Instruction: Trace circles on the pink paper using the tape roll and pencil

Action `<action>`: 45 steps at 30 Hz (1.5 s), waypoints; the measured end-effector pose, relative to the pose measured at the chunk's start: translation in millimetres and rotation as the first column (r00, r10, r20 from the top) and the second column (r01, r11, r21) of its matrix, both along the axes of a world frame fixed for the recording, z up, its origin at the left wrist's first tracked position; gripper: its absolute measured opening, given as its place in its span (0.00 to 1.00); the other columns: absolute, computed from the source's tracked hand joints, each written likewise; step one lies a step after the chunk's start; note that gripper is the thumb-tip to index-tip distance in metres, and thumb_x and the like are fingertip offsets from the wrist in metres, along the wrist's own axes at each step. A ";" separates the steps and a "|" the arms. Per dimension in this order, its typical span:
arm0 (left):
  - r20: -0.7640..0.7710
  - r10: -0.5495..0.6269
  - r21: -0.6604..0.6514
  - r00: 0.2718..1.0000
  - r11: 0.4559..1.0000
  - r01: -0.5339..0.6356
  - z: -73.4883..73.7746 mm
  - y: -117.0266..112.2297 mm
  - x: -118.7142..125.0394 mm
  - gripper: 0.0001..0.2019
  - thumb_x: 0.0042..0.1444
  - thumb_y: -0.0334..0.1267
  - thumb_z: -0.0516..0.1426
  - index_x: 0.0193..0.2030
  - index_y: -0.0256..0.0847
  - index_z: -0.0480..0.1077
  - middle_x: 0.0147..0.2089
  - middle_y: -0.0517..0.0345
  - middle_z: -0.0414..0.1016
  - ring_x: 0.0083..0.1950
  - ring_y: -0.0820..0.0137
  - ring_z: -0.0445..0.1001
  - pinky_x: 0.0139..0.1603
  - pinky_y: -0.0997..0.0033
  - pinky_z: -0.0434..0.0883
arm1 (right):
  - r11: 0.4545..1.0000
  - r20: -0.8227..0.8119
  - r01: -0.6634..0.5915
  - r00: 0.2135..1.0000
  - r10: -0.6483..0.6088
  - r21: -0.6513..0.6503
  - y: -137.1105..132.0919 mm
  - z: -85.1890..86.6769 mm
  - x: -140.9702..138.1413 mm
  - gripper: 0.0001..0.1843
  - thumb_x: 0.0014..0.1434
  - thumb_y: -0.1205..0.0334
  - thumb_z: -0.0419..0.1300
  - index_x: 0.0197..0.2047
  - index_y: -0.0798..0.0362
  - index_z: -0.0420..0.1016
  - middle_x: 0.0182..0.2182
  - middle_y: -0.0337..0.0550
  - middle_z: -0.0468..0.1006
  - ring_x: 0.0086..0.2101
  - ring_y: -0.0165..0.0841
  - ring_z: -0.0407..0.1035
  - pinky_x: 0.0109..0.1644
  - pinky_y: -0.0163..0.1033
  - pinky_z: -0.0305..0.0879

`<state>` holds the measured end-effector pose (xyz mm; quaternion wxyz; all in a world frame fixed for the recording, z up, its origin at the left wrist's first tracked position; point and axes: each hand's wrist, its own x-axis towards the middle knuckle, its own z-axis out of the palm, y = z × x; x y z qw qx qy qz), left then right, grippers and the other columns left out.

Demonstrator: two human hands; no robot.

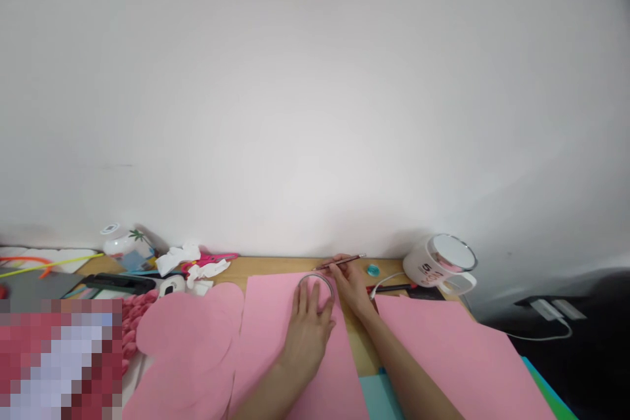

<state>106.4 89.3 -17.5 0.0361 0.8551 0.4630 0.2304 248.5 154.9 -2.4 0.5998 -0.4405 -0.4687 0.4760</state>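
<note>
The ring (pixel 315 275) lies on the pink sheet (pixel 266 348), near its far edge on the counter (pixel 275 266), directly under the left hand (pixel 306 325), whose fingers are slightly apart and rest over it. The right hand (pixel 348 281), just to the right of the ring, has its fingers clamped on a pencil (pixel 353 258). The pencil's long axis runs sideways, its left end just beside the ring's far rim; whether they touch, I cannot tell.
</note>
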 end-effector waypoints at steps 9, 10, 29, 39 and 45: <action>-0.008 -0.003 -0.112 1.000 0.994 0.002 20.8 14.2 0.5 0.10 0.54 0.33 0.59 0.43 0.46 0.74 0.60 0.47 0.61 0.62 0.47 0.57 0.55 0.44 0.66 | 0.999 0.035 -0.046 0.998 0.046 -0.013 5.2 -5.7 -3.3 0.21 0.54 0.46 0.60 0.44 0.48 0.60 0.34 0.45 0.79 0.34 0.41 0.77 0.42 0.49 0.73; -0.030 -0.008 -0.119 1.000 0.993 0.005 22.3 14.9 0.2 0.11 0.54 0.32 0.58 0.44 0.46 0.74 0.59 0.46 0.62 0.61 0.47 0.58 0.54 0.45 0.66 | 0.998 0.028 -0.053 0.998 0.054 -0.012 6.4 -6.2 -3.7 0.21 0.55 0.46 0.60 0.45 0.48 0.60 0.34 0.44 0.79 0.34 0.40 0.77 0.42 0.49 0.73; -0.474 -0.195 -0.332 0.859 0.943 0.031 86.4 20.3 -0.4 0.20 0.55 0.26 0.47 0.51 0.42 0.71 0.45 0.41 0.70 0.50 0.53 0.63 0.43 0.60 0.62 | 1.000 0.163 -0.005 0.987 0.007 -0.011 16.8 -10.0 6.7 0.19 0.56 0.52 0.57 0.47 0.50 0.58 0.30 0.41 0.79 0.32 0.38 0.77 0.40 0.47 0.72; -0.513 -0.246 -0.339 0.823 0.938 0.070 97.7 23.4 0.1 0.19 0.54 0.24 0.48 0.49 0.40 0.70 0.39 0.44 0.71 0.45 0.57 0.65 0.39 0.64 0.59 | 0.977 0.252 0.211 0.946 -0.206 0.007 -20.5 5.0 19.3 0.17 0.54 0.52 0.58 0.42 0.52 0.62 0.30 0.47 0.80 0.33 0.43 0.77 0.41 0.49 0.73; -0.558 -0.274 -0.352 0.784 0.933 0.076 100.2 25.5 0.7 0.20 0.52 0.22 0.50 0.49 0.40 0.70 0.41 0.43 0.72 0.47 0.56 0.66 0.39 0.64 0.59 | 0.939 0.313 0.345 0.893 -0.323 -0.016 -44.1 3.7 19.6 0.19 0.52 0.48 0.59 0.40 0.53 0.64 0.31 0.52 0.81 0.32 0.45 0.78 0.38 0.50 0.74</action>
